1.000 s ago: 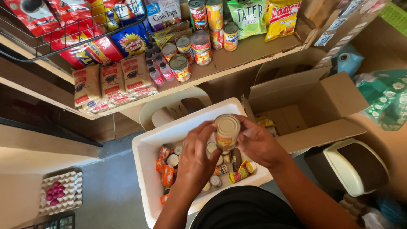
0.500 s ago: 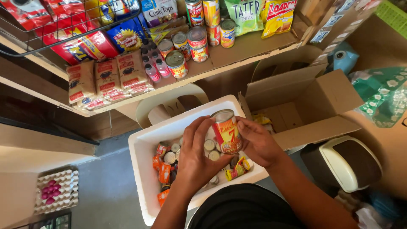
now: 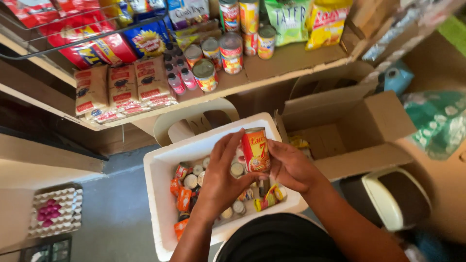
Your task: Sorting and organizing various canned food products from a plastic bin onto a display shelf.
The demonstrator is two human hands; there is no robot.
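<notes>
Both hands pinch an upright red-and-orange can (image 3: 255, 149) between them: left hand (image 3: 224, 182) fingers on one side, right hand (image 3: 291, 167) on the other. Below them, a white foam box (image 3: 160, 194) holds small cans, partly hidden. Beyond, a shelf (image 3: 291, 60) carries more cans.

A person's left hand (image 3: 221, 182) and right hand (image 3: 290, 167) are holding a red and orange can (image 3: 255, 149) upright between them, above a white foam box (image 3: 160, 165) filled with small tins and packets. Beyond the box, a wooden shelf (image 3: 291, 60) is carrying cans, snack bags and small bottles. An open cardboard box (image 3: 349, 126) is sitting just right of the foam box.
</notes>
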